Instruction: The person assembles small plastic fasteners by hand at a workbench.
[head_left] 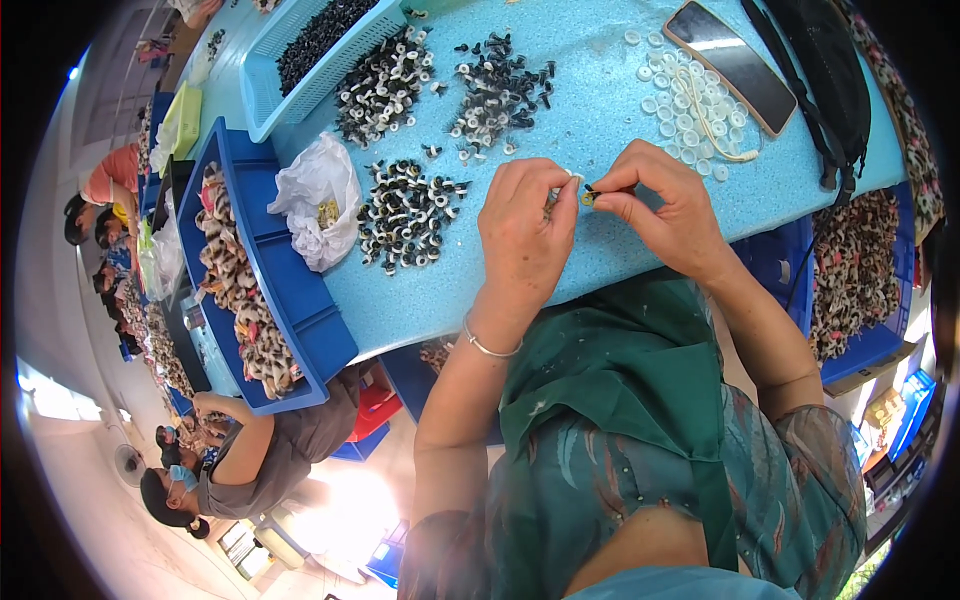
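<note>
My left hand (526,225) is closed in a pinch over the blue tabletop, with a small white plastic ring (575,176) at its fingertips. Facing it, my right hand (668,212) pinches a small piece with a black stem and a yellow disc (589,198), like a toy eye. The two sets of fingertips nearly meet. Left of my hands lies a pile of black-and-white pegged pieces (405,215). Beyond it are a pile of black pegs (500,95) and another of black pegs with white rings (383,85). Translucent white caps (690,120) are scattered beyond my right hand.
A phone (730,65), its pale cable and a black bag (825,80) lie at the far right. On the left stand a light-blue basket (262,95) of black pegs, a crumpled white plastic bag (318,200) and a blue bin (310,300) with patterned plush pieces. Other people work farther left.
</note>
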